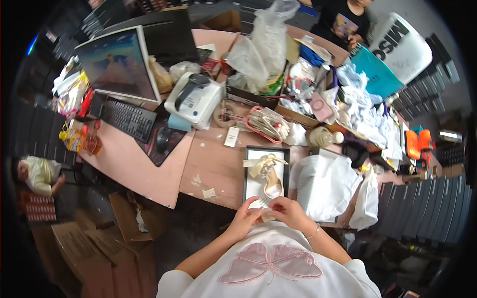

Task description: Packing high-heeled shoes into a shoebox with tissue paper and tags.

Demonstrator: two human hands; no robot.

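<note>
A pale high-heeled shoe (273, 186) with a cream ribbon bow (265, 165) lies in a shallow black-edged box (246, 181) with a white inside, right in front of me. At the box's near end, my left hand (246, 219) and my right hand (289, 213) come together, fingers bent and pinching. Between them is a small pale piece (268, 217), mostly covered by my fingers; its kind does not show. Just right of the box sits a stack of white tissue paper (325, 184).
A red-rimmed tray of small tools (266, 124), tape rolls (224, 115) and a white label printer (195, 99) stand beyond the box. At left are a monitor (118, 64) and keyboard (128, 118). Cartons (94, 248) stand on the floor lower left; another person (343, 22) is across the table.
</note>
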